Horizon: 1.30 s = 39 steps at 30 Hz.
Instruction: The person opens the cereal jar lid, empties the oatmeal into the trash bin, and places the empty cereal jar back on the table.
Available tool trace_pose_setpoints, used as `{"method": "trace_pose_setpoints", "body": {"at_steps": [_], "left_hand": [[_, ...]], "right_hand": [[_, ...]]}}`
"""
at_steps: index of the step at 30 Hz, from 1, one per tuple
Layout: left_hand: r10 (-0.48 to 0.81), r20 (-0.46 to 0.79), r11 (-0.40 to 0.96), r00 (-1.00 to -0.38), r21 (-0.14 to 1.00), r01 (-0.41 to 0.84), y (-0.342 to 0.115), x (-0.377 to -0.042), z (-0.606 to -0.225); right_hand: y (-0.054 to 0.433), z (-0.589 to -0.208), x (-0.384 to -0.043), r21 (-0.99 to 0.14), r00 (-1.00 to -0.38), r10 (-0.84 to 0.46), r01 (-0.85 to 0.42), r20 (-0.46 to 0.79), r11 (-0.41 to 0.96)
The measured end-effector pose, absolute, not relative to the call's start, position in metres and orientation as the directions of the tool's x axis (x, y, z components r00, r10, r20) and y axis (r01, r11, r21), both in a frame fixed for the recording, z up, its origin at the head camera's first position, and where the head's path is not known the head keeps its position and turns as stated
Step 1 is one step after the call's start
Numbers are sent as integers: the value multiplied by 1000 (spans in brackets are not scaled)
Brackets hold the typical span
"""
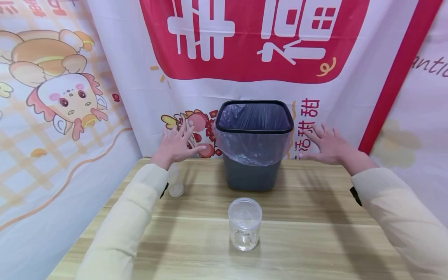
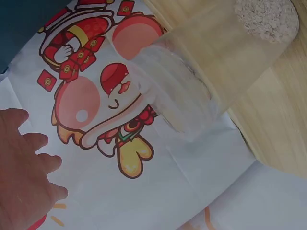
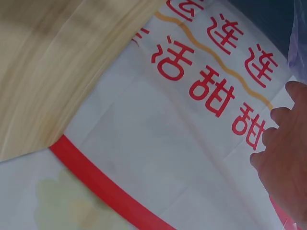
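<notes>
My left hand [image 1: 176, 144] is raised with its fingers spread, left of the bin and holding nothing. Below it on the table stands a clear plastic bottle [image 2: 211, 62] with pale flakes at its bottom; in the head view my wrist and sleeve partly cover it. My right hand [image 1: 327, 147] hovers to the right of the bin, fingers spread, also holding nothing. Between the hands stands a dark grey trash bin [image 1: 251, 175] with a black rim and a translucent bag liner. Closer to me is a clear lidded jar [image 1: 245, 225] with some pale bits low inside.
The wood-grain table [image 1: 297, 241] runs back to a white printed cloth [image 1: 189, 87] with red lettering and cartoon figures. Another printed cloth [image 1: 115, 171] hangs along the left side, and a red band [image 1: 392, 89] runs down on the right.
</notes>
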<state>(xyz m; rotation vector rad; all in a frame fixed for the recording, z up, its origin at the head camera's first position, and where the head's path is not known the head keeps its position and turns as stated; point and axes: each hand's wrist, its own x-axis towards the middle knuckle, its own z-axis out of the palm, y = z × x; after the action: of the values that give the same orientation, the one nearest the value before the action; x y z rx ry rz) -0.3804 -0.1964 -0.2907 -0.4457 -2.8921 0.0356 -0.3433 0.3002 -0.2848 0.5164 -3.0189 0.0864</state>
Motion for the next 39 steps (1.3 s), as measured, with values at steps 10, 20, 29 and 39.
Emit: {"method": "trace_pose_setpoints", "body": {"at_steps": [10, 20, 29, 39], "left_hand": [[329, 231, 944, -916, -42, 328, -194, -360, -292], [372, 261, 927, -891, -68, 368, -187, -332, -298], [433, 312, 895, -845, -42, 443, -178, -305, -307], [503, 394, 824, -769, 50, 565, -167, -279, -326]], "right_hand": [[296, -293, -324, -34, -925, -365, -371, 109, 928], [285, -299, -301, 16, -881, -450, -453, 148, 891], [275, -311, -277, -27, -847, -505, -515, 165, 857], [264, -336, -259, -63, -772, -574, -610, 274, 790]]}}
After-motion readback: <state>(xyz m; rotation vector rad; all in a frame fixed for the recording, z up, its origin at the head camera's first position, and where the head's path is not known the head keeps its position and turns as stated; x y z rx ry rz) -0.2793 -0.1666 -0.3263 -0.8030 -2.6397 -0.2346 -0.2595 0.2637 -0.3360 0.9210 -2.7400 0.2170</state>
